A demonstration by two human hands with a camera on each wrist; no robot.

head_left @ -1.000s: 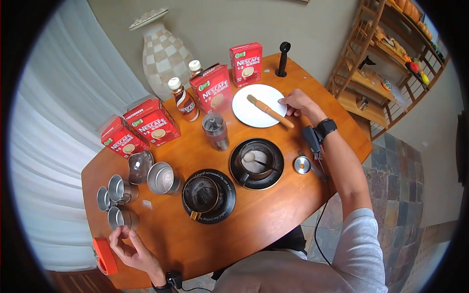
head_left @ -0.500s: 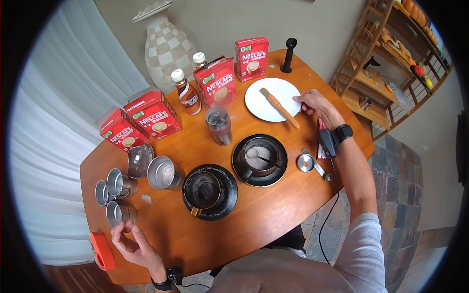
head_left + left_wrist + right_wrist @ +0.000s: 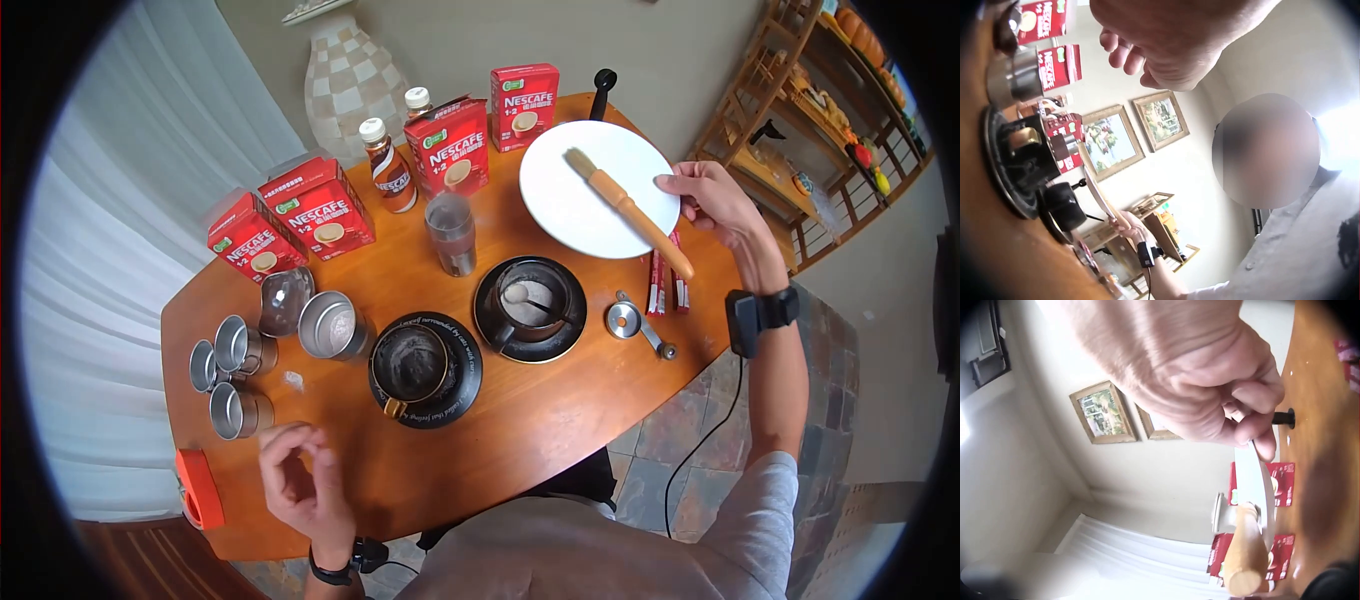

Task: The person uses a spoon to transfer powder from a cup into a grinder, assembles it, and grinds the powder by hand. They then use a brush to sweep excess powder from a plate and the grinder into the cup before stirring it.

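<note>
Right hand (image 3: 718, 202): we record it clamped on the near-right rim of one white plate (image 3: 560, 200), thumb above and fingers beneath. The plate is raised off the worktop (image 3: 510, 420), as the right wrist view confirms.

Pastry brush (image 3: 625, 203), one: wooden handle, pale bristles; lying across the plate, its handle end projecting past the rim.

Left hand (image 3: 308, 482): we find it holding nothing, fingers loosely bent, near the small metal cups (image 3: 240, 411) but apart from them.

Red sachets (image 3: 656, 285), several: on the worktop, just beside the plate in the head view. Metal crank (image 3: 640, 325), one, with a round cap and a knob: nearer the person.

Black coffee cups, two. We list the first (image 3: 535, 325) on a plain black saucer (image 3: 540, 353), with pale powder and a spoon (image 3: 516, 293) inside; the second (image 3: 410, 362), with a gold handle, on a lettered black saucer (image 3: 455, 395).

Tumbler (image 3: 451, 235), one: upright behind the cups. Larger metal cup (image 3: 332, 325), one: beside a clear dish (image 3: 286, 300).

Nescafe boxes (image 3: 447, 150), four, red, and bottles (image 3: 388, 168), two, white-capped: along the far side.
</note>
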